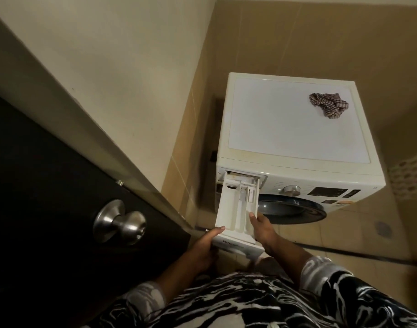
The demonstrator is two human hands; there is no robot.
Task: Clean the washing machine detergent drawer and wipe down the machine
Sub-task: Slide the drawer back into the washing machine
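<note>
A white front-loading washing machine [295, 129] stands in the corner with its dark round door [290, 209] closed. Its white detergent drawer [233, 209] is pulled far out of the slot at the machine's top left, with its compartments showing. My left hand [202, 249] grips the drawer's front left corner, thumb on the rim. My right hand [264, 230] holds the drawer's right side, thumb resting on the edge. A crumpled striped cloth [328, 105] lies on the machine's top at the back right.
A dark door [49, 197] with a round metal knob [122, 223] stands close on my left. Tan tiled walls enclose the machine, and the tiled floor [344, 228] has a round drain [382, 229] on the right.
</note>
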